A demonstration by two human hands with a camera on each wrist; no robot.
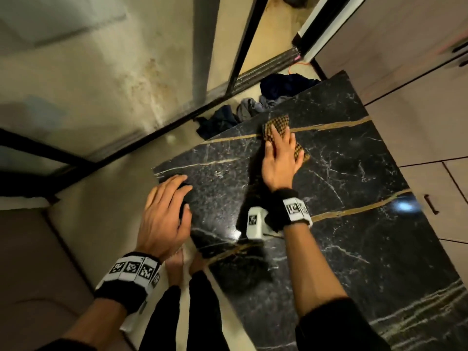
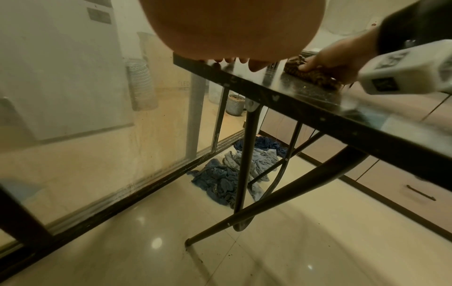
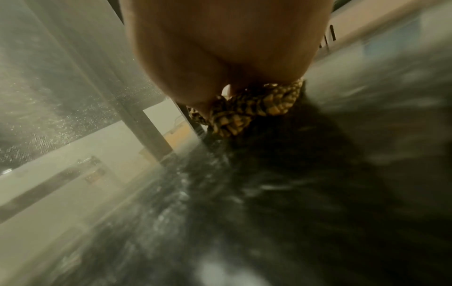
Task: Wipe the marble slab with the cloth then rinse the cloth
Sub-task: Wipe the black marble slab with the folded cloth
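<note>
The black marble slab with gold veins lies as a tabletop; the left wrist view shows its dark edge, and it is blurred in the right wrist view. A brown-and-tan checkered cloth lies bunched near the slab's far edge. My right hand presses down on it with fingers laid over it. My left hand rests on the slab's near-left corner, fingers relaxed, holding nothing.
A pile of blue clothes lies on the floor beyond the slab, beside a glass sliding door. Cabinets stand along the right. Black metal table legs cross below. My bare feet stand at the slab's near edge.
</note>
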